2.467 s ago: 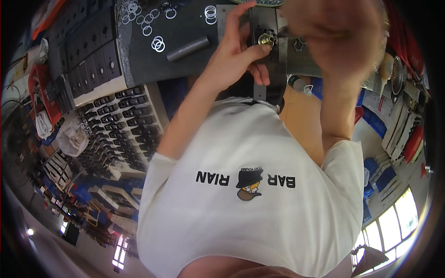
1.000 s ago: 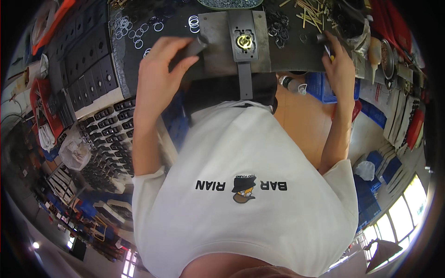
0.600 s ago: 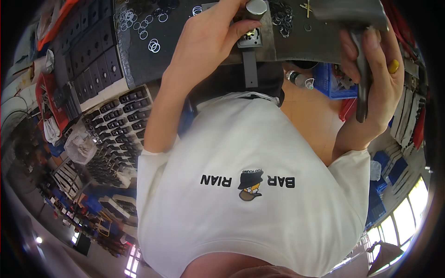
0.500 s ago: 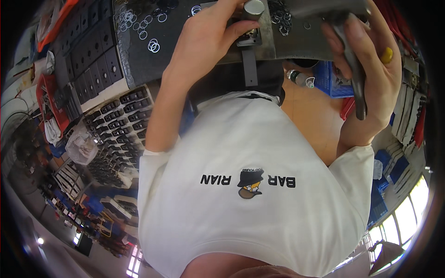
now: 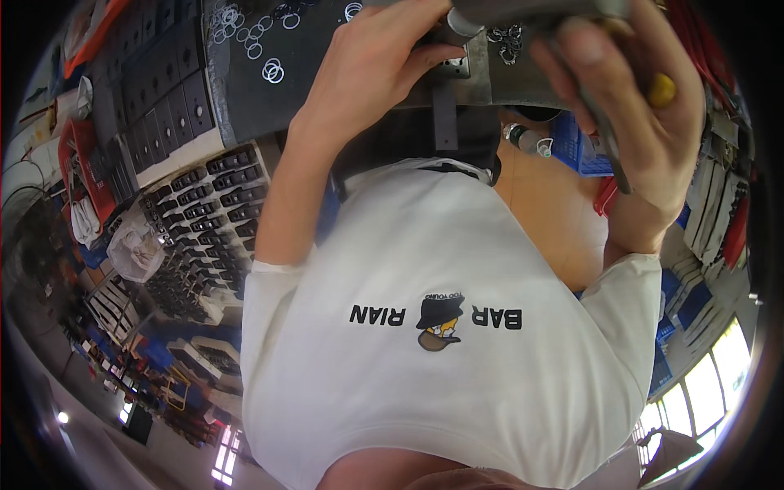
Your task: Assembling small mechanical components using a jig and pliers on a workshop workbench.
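Observation:
My left hand is closed around a round metal punch near the top edge. Under its fingers lies a small metal fitting, from which a flat dark strip juts over the bench edge toward me. My right hand grips a hammer by its dark handle. The hammer's head is smeared by motion and reaches to the punch's top; whether they touch I cannot tell. A yellow wrap or band shows on a right finger.
Loose silvery rings lie left on the dark workbench, dark rings right of the punch. Black blocks line the left side, above a rack of black parts. A plastic bottle and a blue crate sit beyond the bench edge.
My right hand has swung the hammer left, bringing its head over to the punch. The punch leans more to the right, and my left hand has shifted slightly right.

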{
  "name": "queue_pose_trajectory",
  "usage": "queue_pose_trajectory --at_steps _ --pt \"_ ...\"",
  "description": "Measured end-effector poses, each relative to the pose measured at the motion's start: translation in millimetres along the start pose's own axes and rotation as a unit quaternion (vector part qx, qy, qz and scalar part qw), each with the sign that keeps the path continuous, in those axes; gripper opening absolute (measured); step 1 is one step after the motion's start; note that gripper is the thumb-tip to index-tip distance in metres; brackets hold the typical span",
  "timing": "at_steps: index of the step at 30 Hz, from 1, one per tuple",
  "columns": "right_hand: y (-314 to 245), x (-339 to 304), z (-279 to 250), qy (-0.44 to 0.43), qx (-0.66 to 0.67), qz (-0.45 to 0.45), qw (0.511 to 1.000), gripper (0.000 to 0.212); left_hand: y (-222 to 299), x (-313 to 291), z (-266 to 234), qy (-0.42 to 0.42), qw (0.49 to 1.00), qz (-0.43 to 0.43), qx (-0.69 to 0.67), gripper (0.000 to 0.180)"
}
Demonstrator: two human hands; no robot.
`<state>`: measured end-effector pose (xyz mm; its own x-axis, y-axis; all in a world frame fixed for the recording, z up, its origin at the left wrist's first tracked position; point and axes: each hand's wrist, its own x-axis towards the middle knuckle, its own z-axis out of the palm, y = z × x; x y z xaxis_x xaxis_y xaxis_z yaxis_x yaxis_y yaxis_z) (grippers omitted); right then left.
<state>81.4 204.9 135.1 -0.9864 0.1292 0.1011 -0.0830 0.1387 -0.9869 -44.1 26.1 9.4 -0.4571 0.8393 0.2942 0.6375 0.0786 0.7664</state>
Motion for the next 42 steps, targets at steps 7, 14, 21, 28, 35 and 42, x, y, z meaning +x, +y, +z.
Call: queue_pose_trajectory --at_steps 7,14,21,28,35,42 --pt "21.8 -8.8 -4.8 -0.001 -0.052 0.152 0.987 0.046 18.1 -0.7 -6.3 -0.005 0.998 -0.067 -0.013 0.038" --pt "124.7 -50.0 -68.9 0.188 -0.228 0.091 0.951 0.043 -10.4 -29.9 -17.4 0.211 0.948 -0.109 -0.214 0.037" --pt "193.1 -89.0 -131.5 0.215 -0.569 0.113 0.786 0.042 -52.3 -80.0 -30.3 0.056 0.952 -0.217 0.208 0.042" --pt "185.5 -83.1 -95.7 0.232 -0.579 0.089 0.776 0.033 -14.2 -64.6 4.6 0.142 0.952 -0.260 -0.082 0.075" --pt "193.6 -43.2 -23.3 0.215 -0.430 0.128 0.868 0.026 -11.7 -27.8 45.7 0.017 0.911 -0.270 -0.311 0.113" --pt "170.8 -25.0 -23.6 0.234 -0.352 0.150 0.894 0.024 5.2 -34.5 40.6 0.119 0.902 -0.320 -0.263 0.100"
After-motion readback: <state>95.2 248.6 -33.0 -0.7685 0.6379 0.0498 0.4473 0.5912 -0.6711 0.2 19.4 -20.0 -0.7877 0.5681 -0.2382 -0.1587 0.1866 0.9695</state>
